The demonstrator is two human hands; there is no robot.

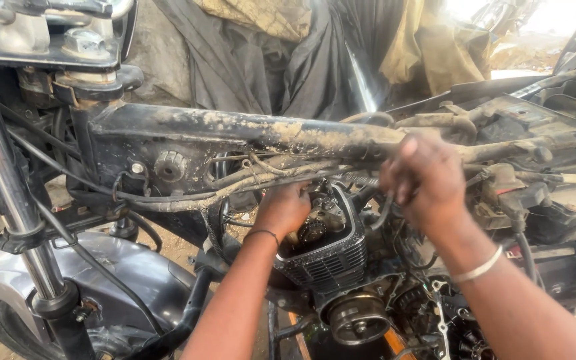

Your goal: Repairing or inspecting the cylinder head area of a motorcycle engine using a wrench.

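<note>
A stripped motorcycle fills the view, its muddy frame tube [248,133] running left to right. Below the tube sits the black finned engine head [328,257], its top open with a sprocket [313,230] showing inside. My left hand [287,208] reaches in at the left side of that opening, fingers curled against the parts there; what it grips is hidden. My right hand [421,177] is blurred, held up by the frame tube right of the engine, fingers bent around a dark hose or cable [383,215].
A chrome fork leg [5,180] and grey front mudguard [111,270] stand at the left. Dirty cables [188,200] hang under the frame. An open round cover [357,319] and clutch parts [468,340] sit lower right. Dark tarpaulins [261,60] hang behind.
</note>
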